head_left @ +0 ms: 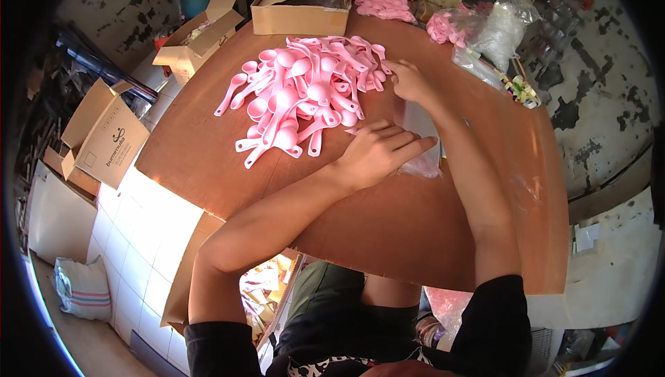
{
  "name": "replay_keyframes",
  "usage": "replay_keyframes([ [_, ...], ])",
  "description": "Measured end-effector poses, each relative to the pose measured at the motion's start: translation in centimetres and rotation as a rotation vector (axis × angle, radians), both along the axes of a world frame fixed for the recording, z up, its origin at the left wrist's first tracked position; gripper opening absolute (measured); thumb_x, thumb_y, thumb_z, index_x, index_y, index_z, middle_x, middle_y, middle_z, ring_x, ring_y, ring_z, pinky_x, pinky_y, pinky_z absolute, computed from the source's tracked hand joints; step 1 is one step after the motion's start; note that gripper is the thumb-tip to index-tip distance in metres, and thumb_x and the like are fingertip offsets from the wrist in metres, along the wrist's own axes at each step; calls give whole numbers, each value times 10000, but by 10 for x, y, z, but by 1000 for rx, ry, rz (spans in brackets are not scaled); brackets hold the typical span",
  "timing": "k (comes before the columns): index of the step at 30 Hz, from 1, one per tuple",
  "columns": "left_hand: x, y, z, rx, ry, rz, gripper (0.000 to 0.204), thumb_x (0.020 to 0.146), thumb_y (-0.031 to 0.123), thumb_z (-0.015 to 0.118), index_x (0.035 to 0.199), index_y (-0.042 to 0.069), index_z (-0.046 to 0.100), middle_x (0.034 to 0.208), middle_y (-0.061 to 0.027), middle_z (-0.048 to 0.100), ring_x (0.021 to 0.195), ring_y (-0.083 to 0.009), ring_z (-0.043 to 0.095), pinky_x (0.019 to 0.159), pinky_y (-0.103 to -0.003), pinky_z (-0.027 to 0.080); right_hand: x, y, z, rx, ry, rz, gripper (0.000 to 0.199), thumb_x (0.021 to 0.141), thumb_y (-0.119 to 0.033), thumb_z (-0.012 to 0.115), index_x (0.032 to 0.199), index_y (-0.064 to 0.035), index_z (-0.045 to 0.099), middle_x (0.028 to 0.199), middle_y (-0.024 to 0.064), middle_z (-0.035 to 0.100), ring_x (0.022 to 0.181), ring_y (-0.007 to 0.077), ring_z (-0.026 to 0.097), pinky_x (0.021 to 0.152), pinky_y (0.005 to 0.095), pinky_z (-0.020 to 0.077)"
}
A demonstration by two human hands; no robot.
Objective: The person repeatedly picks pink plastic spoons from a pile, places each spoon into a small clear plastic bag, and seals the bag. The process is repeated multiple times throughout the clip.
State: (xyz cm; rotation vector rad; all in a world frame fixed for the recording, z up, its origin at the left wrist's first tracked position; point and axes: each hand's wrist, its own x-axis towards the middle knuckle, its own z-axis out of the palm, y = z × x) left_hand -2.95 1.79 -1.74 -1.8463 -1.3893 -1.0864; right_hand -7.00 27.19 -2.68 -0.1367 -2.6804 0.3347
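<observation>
Simply glossy pink plastic scoops (303, 93), heaped.

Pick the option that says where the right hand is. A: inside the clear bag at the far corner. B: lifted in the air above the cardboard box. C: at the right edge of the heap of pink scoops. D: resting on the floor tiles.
C: the right hand lies on the table with its fingers against the right edge of the heap of pink scoops, while the left hand rests nearer the person.
</observation>
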Motion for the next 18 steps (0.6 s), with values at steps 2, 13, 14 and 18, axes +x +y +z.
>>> replay_keyframes([
  [2, 1, -1, 1, -17, -12, 22, 434, 743, 72, 650, 1174, 119, 651, 837, -17, 637, 770, -184, 642, 722, -332, 480, -8, 13, -5, 40, -46, -15, 403, 875, -68, 552, 1273, -89, 613, 1207, 259, 611, 1174, 430, 545, 1029, 462, 425],
  [13, 0, -4, 7, 11, -129, -28, 441, 765, 14, 673, 1196, 98, 628, 866, -48, 662, 766, -214, 655, 689, -361, 496, 5, 10, 22, 110, -71, -163, 186, 819, -32, 621, 992, -27, 689, 889, 217, 693, 854, 397, 680, 770, 447, 540],
  [14, 0, -5, 10, 1, -170, -36, 428, 783, 2, 676, 1198, 93, 623, 881, -62, 668, 775, -233, 663, 680, -365, 500, 9, 10, 25, 182, 44, -170, 188, 814, -34, 627, 991, -31, 692, 865, 213, 690, 820, 380, 686, 737, 435, 541],
  [18, -2, -6, 11, 29, -388, -39, 427, 832, -39, 663, 1237, 67, 581, 912, -83, 685, 809, -221, 689, 703, -330, 534, 53, -25, 60, -47, 387, -99, 174, 821, -51, 615, 978, -42, 687, 816, 198, 679, 732, 342, 678, 673, 391, 540],
])
